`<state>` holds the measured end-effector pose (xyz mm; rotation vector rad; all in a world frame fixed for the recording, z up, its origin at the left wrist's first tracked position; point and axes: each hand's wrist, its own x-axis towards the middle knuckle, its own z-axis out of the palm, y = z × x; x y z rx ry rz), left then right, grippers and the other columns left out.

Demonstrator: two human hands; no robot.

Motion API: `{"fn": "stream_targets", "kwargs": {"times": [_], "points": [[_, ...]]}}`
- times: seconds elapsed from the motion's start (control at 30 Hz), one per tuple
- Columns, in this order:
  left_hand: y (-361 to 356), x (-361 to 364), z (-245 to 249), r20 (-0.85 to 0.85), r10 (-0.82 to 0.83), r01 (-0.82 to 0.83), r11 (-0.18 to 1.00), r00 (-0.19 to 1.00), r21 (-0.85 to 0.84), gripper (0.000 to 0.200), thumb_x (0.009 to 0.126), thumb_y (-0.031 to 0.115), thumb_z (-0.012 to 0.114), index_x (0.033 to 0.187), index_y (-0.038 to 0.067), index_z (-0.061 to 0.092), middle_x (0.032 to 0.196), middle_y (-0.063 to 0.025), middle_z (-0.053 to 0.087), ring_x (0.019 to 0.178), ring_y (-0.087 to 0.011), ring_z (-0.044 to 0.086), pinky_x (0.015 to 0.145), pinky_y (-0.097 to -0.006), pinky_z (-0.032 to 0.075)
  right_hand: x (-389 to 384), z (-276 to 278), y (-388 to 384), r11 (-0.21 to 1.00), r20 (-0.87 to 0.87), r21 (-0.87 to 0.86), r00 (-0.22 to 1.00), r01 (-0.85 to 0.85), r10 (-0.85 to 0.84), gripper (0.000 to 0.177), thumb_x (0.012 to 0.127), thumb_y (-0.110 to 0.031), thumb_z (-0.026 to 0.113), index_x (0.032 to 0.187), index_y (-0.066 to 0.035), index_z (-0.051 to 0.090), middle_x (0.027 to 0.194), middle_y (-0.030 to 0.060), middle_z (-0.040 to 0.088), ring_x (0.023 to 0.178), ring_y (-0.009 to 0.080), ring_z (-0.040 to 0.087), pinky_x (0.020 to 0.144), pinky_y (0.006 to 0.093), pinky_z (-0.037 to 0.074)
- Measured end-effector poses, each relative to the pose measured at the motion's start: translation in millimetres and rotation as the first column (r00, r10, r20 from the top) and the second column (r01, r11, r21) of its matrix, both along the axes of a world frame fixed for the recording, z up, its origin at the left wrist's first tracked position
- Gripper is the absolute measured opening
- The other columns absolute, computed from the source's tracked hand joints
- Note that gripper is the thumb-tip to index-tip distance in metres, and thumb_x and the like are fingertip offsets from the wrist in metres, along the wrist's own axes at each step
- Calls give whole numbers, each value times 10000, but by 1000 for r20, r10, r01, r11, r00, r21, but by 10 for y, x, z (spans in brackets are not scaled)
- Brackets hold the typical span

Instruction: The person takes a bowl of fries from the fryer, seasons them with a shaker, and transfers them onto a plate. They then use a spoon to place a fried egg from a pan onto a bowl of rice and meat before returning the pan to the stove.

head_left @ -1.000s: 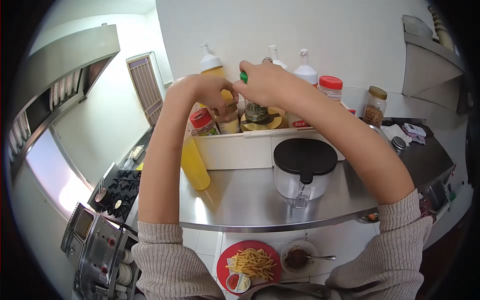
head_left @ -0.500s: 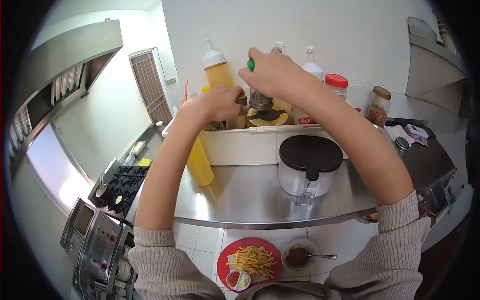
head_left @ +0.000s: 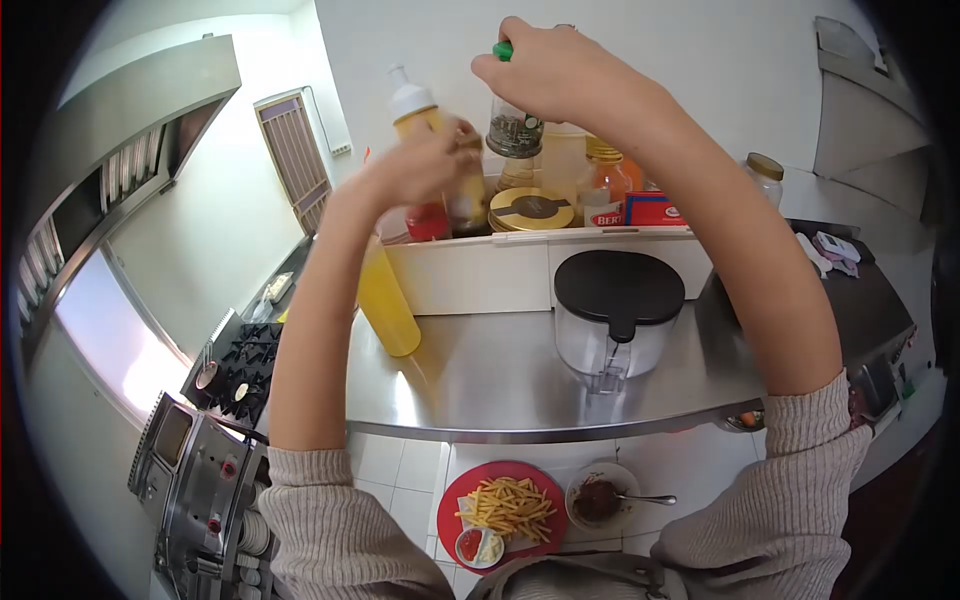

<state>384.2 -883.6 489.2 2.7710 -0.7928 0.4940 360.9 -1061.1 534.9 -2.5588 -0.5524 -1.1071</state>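
right hand: I am gripping the spice jar (head_left: 515,132) by its top with my right hand (head_left: 560,72), fingers closed around it, the green cap (head_left: 503,50) peeking out beside my thumb.
spice jar: it is hanging upright in the air under my palm, dark grains showing through the glass, above the white bin (head_left: 480,282) and touching nothing else.
left hand: my left hand (head_left: 415,168) is curling against a small jar (head_left: 466,200) at the left end of the bin; the hand is blurring, so I cannot tell whether it is actually clamping the jar or just resting on it.
bin: it is sitting at the back of the steel counter (head_left: 480,385) and holding a gold-lidded jar (head_left: 533,208) right under the spice jar, a red box (head_left: 655,210) and several more bottles.
squeeze bottles: a yellow bottle (head_left: 385,300) is leaning on the counter just left of the bin; a white-capped one (head_left: 412,103) is standing behind my left hand.
counter front: a clear container with a black lid (head_left: 618,300) is standing in front of the bin, below my right forearm.
below: a red plate (head_left: 448,520) of fries and a bowl (head_left: 598,500) of brown powder with a spoon are lying on a lower surface near my chest.
far left: a stove (head_left: 235,375) is showing down low.
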Motion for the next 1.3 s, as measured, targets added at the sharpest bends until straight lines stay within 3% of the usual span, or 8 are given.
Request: {"fn": "stream_targets", "kwargs": {"times": [0.1, 0.23, 0.4, 0.63, 0.8, 0.87, 1.07, 1.3], "points": [[99, -152, 256, 124, 148, -139, 987, 981, -74, 467, 910, 391, 430, 1270, 95, 410, 1150, -189, 459, 1068, -297, 490, 935, -363, 377, -94, 20, -80, 1000, -34, -5, 999, 29, -29, 576, 826, -422, 399, 1164, 28, 522, 1109, 199, 584, 1008, 334, 571, 881, 396, 449], [103, -660, 467, 222, 256, -221, 960, 941, -169, 407, 901, 341, 470, 1245, 126, 446, 1120, -154, 494, 948, -229, 520, 864, -320, 406, -515, 109, -118, 995, -258, -76, 963, 64, -82, 603, 815, -298, 543, 1269, 56, 361, 912, 253, 611, 877, 290, 620, 729, 341, 507], [130, -1355, 151, 93, 159, -157, 987, 983, -33, 341, 895, 249, 513, 1212, 129, 476, 1088, -96, 512, 869, -206, 530, 813, -297, 424, -930, -155, -216, 909, -355, -333, 926, -252, 127, 478, 779, -393, 500, 1051, -3, 551, 920, 206, 619, 850, 320, 610, 766, 389, 475], [344, -1448, -469, -150, 130, -138, 989, 980, -49, 438, 874, 263, 560, 1276, 143, 436, 1117, -121, 482, 1048, -239, 512, 894, -339, 400, -779, -860, 138, 827, -561, -465, 828, -315, 0, 348, 758, -234, 548, 1010, 6, 543, 852, 215, 613, 867, 338, 596, 769, 416, 465], [581, -1552, -775, -170, -17, -23, 973, 985, -231, 517, 864, 273, 575, 1328, 129, 400, 1146, -123, 477, 1054, -231, 491, 870, -345, 424, -815, -1146, 169, 852, -242, -477, 964, -216, 109, 343, 782, -159, 563, 1066, 16, 485, 990, 254, 571, 962, 372, 530, 824, 424, 446], [623, -1691, -842, -185, -13, -35, 967, 983, -251, 507, 859, 278, 580, 1302, 94, 413, 1175, -107, 460, 1059, -201, 478, 861, -333, 426, -1022, -1280, 155, 879, -39, -438, 981, -186, 188, 461, 783, -196, 597, 1158, 16, 432, 1059, 245, 539, 959, 365, 526, 827, 428, 440], [597, -2081, -1400, -19, -327, 248, 750, 945, -614, 487, 843, 312, 578, 1202, 27, 413, 951, -124, 437, 855, -238, 490, 771, -337, 411, -1648, -1711, 250, 656, -407, 132, 563, -743, 719, 584, 765, -245, 685, 1175, 51, 395, 954, 266, 574, 906, 359, 588, 770, 396, 470], [417, -2591, -2422, -56, -86, 51, 888, 995, -458, 411, 854, 326, 519, 1096, -4, 474, 879, -149, 480, 746, -277, 515, 706, -322, 430, -1952, -3123, 326, 593, -546, 564, 279, -575, 790, 680, 740, -228, 724, 1254, 8, 347, 1068, 221, 555, 1007, 348, 563, 833, 386, 441]]}}
